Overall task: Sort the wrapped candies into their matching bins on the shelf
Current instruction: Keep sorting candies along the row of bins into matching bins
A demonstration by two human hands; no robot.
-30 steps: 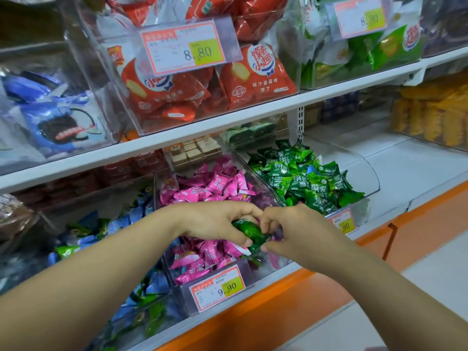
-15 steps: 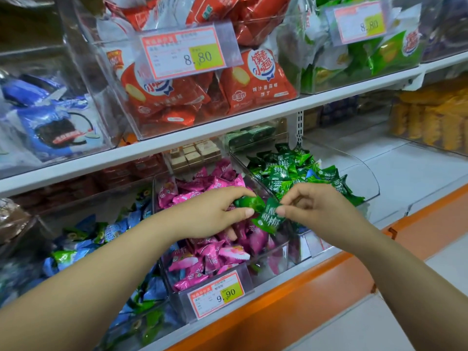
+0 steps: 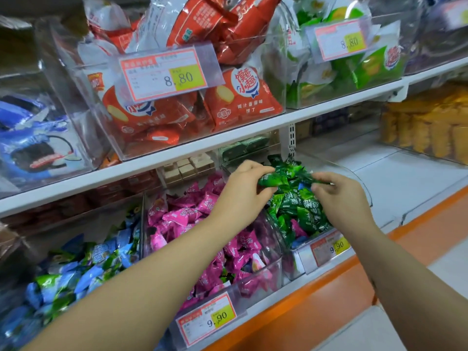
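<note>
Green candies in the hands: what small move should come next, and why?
Probably let go. The left hand grips a green candy and the right hand seems to pinch a second green candy, both directly above the green candy bin, whose pile matches their wrappers, so they should drop in.
</note>
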